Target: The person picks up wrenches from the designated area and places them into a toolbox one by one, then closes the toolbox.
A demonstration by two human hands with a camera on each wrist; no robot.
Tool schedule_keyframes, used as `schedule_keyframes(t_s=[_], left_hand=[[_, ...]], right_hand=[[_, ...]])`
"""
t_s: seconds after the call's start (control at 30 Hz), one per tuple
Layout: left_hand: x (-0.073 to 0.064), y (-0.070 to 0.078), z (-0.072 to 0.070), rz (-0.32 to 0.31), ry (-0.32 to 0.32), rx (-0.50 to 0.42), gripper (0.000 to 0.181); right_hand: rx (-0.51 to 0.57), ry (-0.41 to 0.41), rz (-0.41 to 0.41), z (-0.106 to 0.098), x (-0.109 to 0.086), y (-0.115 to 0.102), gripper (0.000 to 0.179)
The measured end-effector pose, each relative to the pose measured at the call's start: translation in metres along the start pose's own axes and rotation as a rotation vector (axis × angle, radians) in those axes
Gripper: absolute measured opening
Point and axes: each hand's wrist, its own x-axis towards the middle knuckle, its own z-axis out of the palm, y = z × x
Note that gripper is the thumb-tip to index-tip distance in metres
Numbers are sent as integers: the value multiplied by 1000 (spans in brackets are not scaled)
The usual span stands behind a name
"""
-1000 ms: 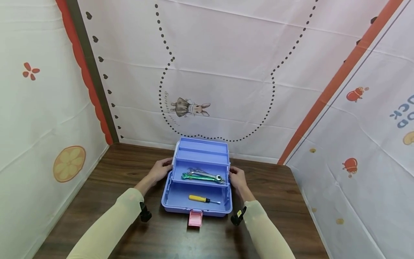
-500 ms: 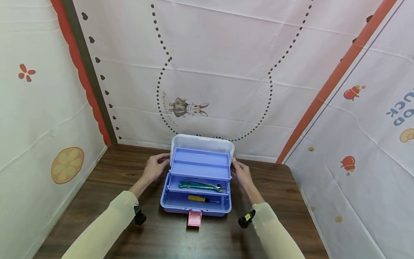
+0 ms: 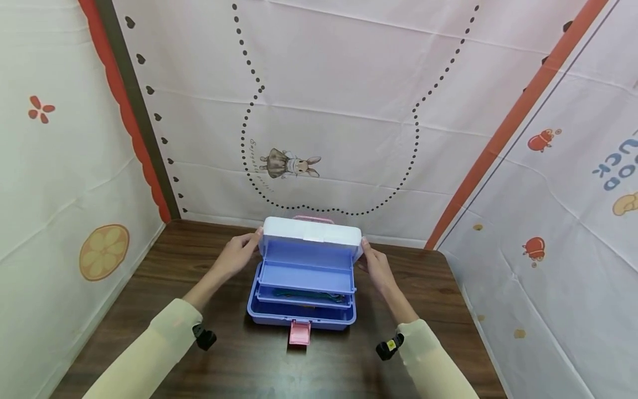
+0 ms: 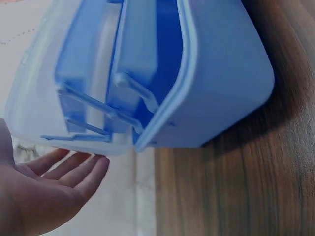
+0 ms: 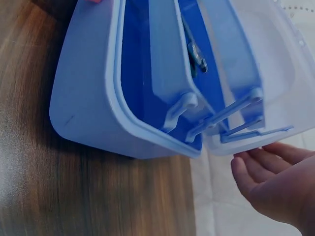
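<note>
A blue toolbox (image 3: 269,320) stands on the table with its translucent white lid (image 3: 289,226) tilted partway forward over the stepped trays (image 3: 306,276). My left hand (image 3: 234,256) touches the lid's left side; its fingers (image 4: 78,172) extend along the lid's outer face in the left wrist view. On the opposite side, my right hand (image 3: 377,266) rests its extended fingers (image 5: 268,160) against the lid. Green wrenches (image 3: 309,295) lie in the lower tray, mostly shaded by the tray above. The screwdriver in the bottom is almost wholly hidden.
A pink latch (image 3: 300,333) hangs open at the box's front. Behind the lid shows a pink handle (image 3: 314,219). The wooden table (image 3: 209,366) meets a printed cloth wall (image 3: 349,166) close behind the box, with more cloth at both sides.
The lid has swung up and forward from behind the box, with both hands at its sides. The trays have folded down and inward, covering the wrenches and screwdriver.
</note>
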Motion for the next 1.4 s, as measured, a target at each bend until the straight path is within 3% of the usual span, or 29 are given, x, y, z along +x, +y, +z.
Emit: schedule_keyframes(t_s=[0.17, 0.3, 0.4, 0.57, 0.8, 0.97, 1.13, 1.4], left_hand=[[-9, 11, -1, -48, -75, 31, 91], [-20, 9, -3, -12, -108, 116, 90], [-30, 1, -4, 32, -102, 171, 89], [-41, -12, -2, 125, -131, 133, 84], [-34, -33, 6, 218, -136, 131, 84], [-25, -46, 13, 218, -121, 155, 90], [-22, -54, 23, 211, -97, 182, 93], [-24, -57, 35, 180, -47, 199, 91]], right_hand=[[-159, 18, 24, -4, -9, -5, 70], [-285, -17, 11, -8, -19, -5, 65], [-284, -78, -14, -10, -27, -1, 62], [-227, -137, -84, -11, -38, 11, 64], [-148, -138, -140, -9, -39, 32, 70], [-192, -108, -200, -3, -35, 42, 73], [-313, -60, -268, 5, -33, 52, 75], [-369, -24, -215, 7, -32, 63, 80]])
